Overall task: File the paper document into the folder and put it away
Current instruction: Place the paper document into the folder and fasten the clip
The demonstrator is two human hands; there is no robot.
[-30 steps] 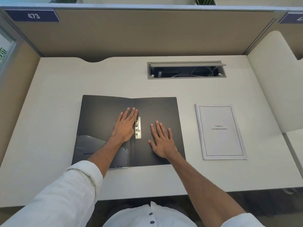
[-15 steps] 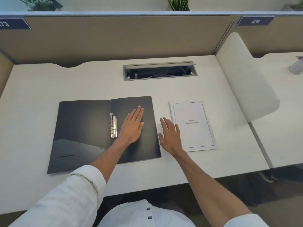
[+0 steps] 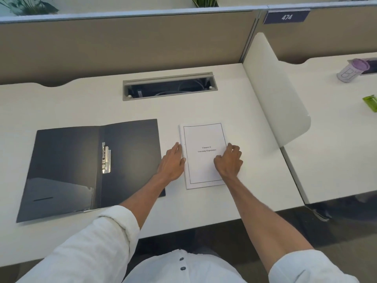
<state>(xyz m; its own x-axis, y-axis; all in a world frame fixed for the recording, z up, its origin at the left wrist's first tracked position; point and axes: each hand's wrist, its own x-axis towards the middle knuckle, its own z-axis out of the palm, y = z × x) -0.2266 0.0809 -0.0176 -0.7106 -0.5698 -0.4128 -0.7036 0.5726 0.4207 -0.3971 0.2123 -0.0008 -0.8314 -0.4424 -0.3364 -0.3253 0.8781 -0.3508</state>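
Note:
A black folder [image 3: 67,166] lies open and flat on the white desk [image 3: 204,203], a metal clip [image 3: 106,158] along its spine. To its right lies a white paper document [image 3: 201,137] with a printed title page. My left hand [image 3: 172,163] rests flat on the desk, fingertips touching the document's left edge. My right hand [image 3: 229,161] lies on the document's right side, fingers curled over its right edge. The document still lies flat on the desk.
An open cable tray [image 3: 169,86] is set into the desk behind the document. A white side divider [image 3: 275,94] stands to the right. On the neighbouring desk are a purple-lidded cup [image 3: 352,70] and a green object [image 3: 371,102]. A tan partition [image 3: 122,43] closes the back.
Both hands left the open folder and moved right to the document. The left hand now touches its left edge, the right hand its right side. The camera view turned right.

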